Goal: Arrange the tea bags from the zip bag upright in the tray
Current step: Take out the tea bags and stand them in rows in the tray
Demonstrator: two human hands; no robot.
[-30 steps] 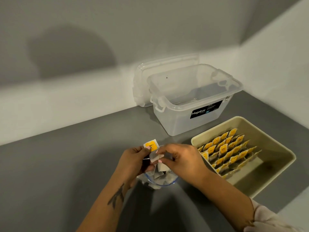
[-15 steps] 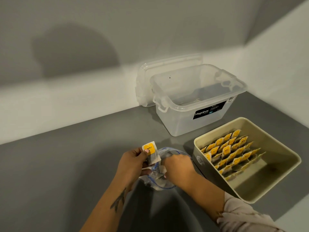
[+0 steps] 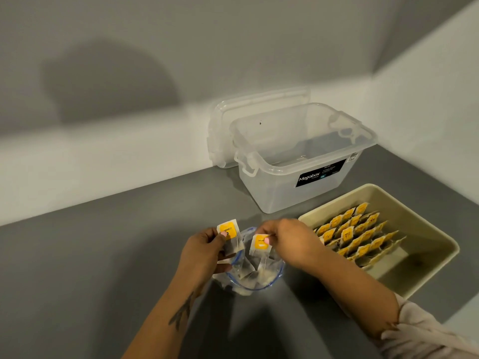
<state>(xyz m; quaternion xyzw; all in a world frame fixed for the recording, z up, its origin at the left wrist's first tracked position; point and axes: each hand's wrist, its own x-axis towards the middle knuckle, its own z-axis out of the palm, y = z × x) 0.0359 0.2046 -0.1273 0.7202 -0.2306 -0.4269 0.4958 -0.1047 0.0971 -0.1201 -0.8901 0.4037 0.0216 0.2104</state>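
Note:
An open clear zip bag [image 3: 269, 279] with a blue rim lies on the grey counter and holds several tea bags. My left hand [image 3: 204, 252] pinches a tea bag with a yellow tag [image 3: 229, 230] just left of the bag's mouth. Over the mouth, my right hand [image 3: 290, 240] pinches a second tea bag by its yellow tag [image 3: 260, 243]. To the right stands the beige tray [image 3: 438, 237], with several tea bags [image 3: 357, 234] upright in rows along its left side.
A clear plastic storage box [image 3: 298, 195] labelled Megabox stands open behind the tray, its lid [image 3: 223, 130] leaning on the white wall. The grey counter [image 3: 103, 255] meets walls at the back and right.
My right hand, which was down in the zip bag, has come up holding a tea bag by its yellow tag. My left hand still holds its tea bag.

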